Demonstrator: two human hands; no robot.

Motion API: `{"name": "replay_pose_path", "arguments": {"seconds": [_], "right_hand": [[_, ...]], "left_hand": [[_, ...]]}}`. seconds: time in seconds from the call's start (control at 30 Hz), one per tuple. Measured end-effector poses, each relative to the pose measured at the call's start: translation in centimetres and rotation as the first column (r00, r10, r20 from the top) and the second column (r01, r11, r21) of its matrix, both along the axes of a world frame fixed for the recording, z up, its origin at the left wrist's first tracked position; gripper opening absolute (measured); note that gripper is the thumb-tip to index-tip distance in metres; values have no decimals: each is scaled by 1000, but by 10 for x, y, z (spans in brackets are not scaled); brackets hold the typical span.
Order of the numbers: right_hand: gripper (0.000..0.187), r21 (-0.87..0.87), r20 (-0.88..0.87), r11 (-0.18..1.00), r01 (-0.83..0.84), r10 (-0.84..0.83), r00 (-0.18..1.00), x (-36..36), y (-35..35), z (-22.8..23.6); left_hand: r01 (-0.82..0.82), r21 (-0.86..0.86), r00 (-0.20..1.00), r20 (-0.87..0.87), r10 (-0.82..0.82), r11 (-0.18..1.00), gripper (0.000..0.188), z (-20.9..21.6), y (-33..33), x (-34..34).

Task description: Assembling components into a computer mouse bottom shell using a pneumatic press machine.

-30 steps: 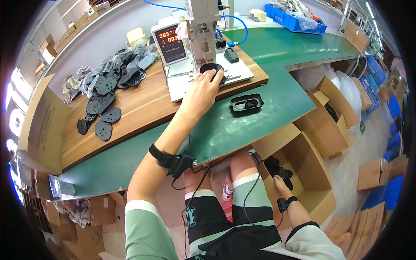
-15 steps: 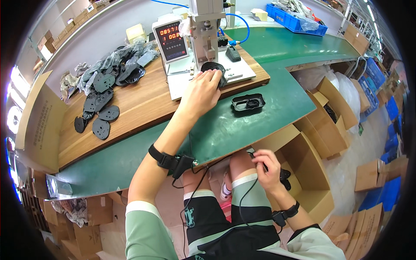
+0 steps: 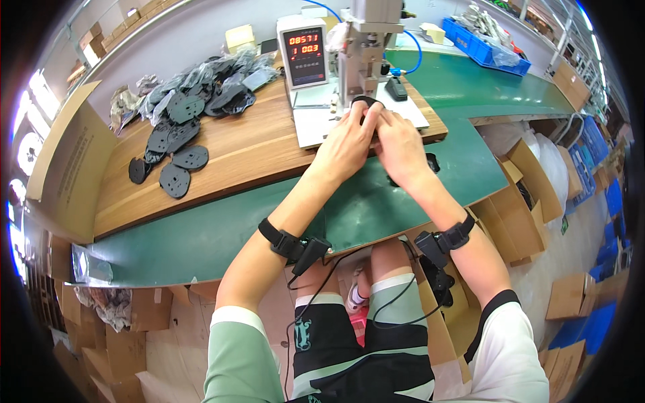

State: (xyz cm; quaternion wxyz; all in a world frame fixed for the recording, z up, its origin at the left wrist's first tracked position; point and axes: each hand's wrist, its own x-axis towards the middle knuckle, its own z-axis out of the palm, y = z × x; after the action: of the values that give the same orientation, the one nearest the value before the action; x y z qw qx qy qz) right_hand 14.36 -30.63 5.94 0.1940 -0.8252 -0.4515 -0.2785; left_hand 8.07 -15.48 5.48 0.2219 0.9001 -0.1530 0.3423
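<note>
Both hands meet at the base of the metal press. My left hand is closed on a black plastic part, of which only a dark curved edge shows past the fingers. Against it from the other side, my right hand has its fingers bent and closed on the same part. The part sits on the white base plate under the press head. A black open-topped housing lies on the green table, mostly hidden by my right hand and wrist.
A display box with red digits stands left of the press. Flat black plates and a bagged pile lie on the wooden board. A blue crate sits far right. Open cartons stand beside the green table.
My right hand has risen from beside the open carton to the press and joined my left hand at the black part. The view has shifted, so the press appears further right.
</note>
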Motion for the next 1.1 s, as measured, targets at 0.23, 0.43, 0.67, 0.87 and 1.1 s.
{"name": "replay_pose_path", "arguments": {"seconds": [0.23,0.43,0.67,0.87,1.1], "right_hand": [[39,32,-13,995,-98,98,995,4,-4,10],[39,19,-41,995,-97,97,994,0,1,16],[38,32,-48,994,-101,103,994,5,-4,12],[38,26,-39,994,-109,110,993,1,2,17],[36,50,-47,996,-77,80,996,-1,0,14]], "left_hand": [[-445,88,891,142,431,891,71,-30,140,-9],[-732,234,616,-175,768,640,62,-69,229,-42],[-513,123,827,-195,528,849,32,-41,155,-71],[-488,137,869,-20,495,862,29,-46,155,-76],[-548,59,833,124,539,834,19,-28,162,-74]]}}
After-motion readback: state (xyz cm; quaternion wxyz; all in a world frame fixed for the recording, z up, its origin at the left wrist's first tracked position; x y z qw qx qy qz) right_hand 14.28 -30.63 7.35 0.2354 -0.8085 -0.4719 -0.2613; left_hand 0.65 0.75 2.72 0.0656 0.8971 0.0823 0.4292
